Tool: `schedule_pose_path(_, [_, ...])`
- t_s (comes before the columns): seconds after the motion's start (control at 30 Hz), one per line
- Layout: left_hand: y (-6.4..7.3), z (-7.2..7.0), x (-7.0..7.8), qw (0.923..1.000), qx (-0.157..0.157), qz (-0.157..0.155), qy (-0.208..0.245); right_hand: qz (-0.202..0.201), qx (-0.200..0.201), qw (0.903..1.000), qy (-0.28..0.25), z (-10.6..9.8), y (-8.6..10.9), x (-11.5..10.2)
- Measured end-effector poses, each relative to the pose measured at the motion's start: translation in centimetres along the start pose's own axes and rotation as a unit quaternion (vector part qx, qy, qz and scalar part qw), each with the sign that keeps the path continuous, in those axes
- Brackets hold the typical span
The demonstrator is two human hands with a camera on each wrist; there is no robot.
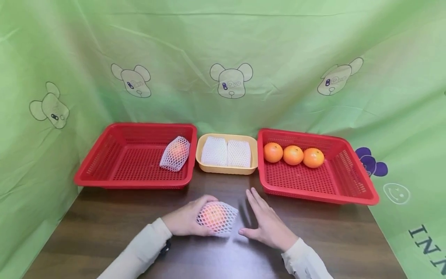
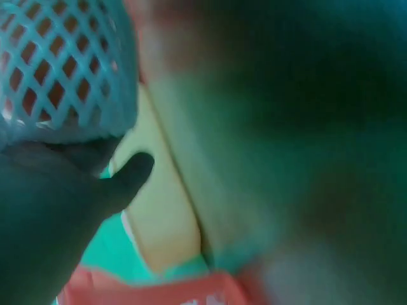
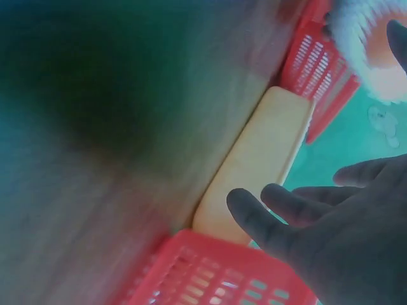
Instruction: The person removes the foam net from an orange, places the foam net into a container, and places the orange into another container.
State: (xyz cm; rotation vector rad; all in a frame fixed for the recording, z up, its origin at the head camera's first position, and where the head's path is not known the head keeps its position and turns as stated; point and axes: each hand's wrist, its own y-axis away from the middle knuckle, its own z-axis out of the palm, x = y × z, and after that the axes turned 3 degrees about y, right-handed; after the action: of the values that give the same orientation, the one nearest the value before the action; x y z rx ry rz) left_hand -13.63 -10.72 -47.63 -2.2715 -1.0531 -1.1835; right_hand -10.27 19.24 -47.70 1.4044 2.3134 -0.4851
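Observation:
My left hand grips an orange dressed in a white foam net sleeve, above the front middle of the table. The net reaches past the fruit on the right side. In the left wrist view the netting fills the upper left corner, with my thumb and fingers beneath it. To the right of the netted orange, my right hand is held apart from it, fingers spread and nothing in them. The right wrist view shows those fingers extended, with part of the netted orange at the upper right.
The left red basket contains one netted orange. A yellow tray in the middle carries two white foam nets. Three bare oranges lie in the right red basket. Green cloth hangs behind the wooden table.

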Motion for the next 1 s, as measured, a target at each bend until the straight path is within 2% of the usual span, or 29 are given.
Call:
schedule_pose_path(0.1, [-0.4,1.8,-0.2,0.9987,-0.021,-0.009,-0.045,-0.013,0.003,0.9999,0.005,0.1,1.0,-0.3])
schedule_pose_path(0.17, [-0.6,2.5,-0.3,0.9981,-0.025,-0.011,-0.055,-0.037,0.008,0.9992,0.007,0.3,1.5,-1.0])
schedule_pose_path(0.3, [-0.7,2.9,-0.4,0.9981,-0.024,-0.011,-0.055,-0.094,-0.003,0.9955,0.013,1.0,2.0,-2.9])
schedule_pose_path(0.37, [-0.6,2.8,-0.5,0.9983,-0.028,-0.015,-0.049,-0.102,-0.02,0.9943,0.021,1.5,1.9,-3.8])
schedule_pose_path(0.47, [-0.5,2.6,-0.7,0.9984,-0.033,-0.029,-0.036,-0.092,-0.032,0.9945,0.038,2.2,1.8,-4.6])
schedule_pose_path(0.63, [0.5,1.7,-1.6,0.999,-0.015,-0.035,-0.021,-0.078,-0.009,0.9958,0.048,2.9,1.6,-4.9])
schedule_pose_path(0.77, [1.3,1.1,-2.1,0.9992,0.001,-0.022,-0.033,-0.065,0.018,0.997,0.037,3.2,1.6,-4.4])
schedule_pose_path(0.9, [1.6,0.9,-2.2,0.9986,0.002,-0.018,-0.049,-0.024,0.052,0.9982,0.018,3.2,1.8,-3.6])
schedule_pose_path(1.0, [1.6,0.7,-2.1,0.9978,0.001,-0.023,-0.062,-0.028,0.058,0.9978,0.011,3.0,1.8,-3.2])
